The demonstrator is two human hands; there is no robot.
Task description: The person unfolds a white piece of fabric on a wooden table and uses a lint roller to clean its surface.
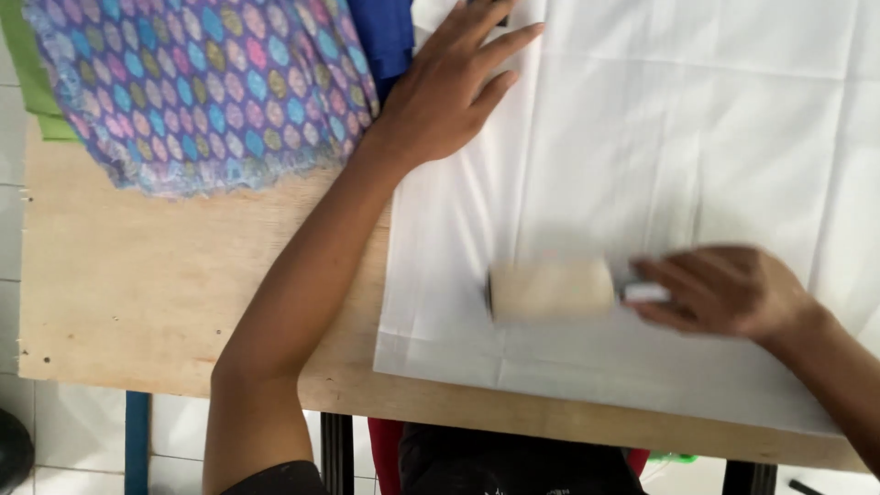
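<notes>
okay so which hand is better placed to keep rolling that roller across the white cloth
The right hand, probably: it already grips the handle of the cream roller, which lies on the white cloth. The left hand lies flat, fingers spread, on the cloth's far left edge, apart from the roller, better suited to pinning it.

A cream-coloured cylindrical lint roller [550, 290] lies sideways on the white cloth, lower centre of the frame, blurred, its white handle pointing right. The large creased white cotton cloth [678, 137] spreads flat across the right half.
</notes>
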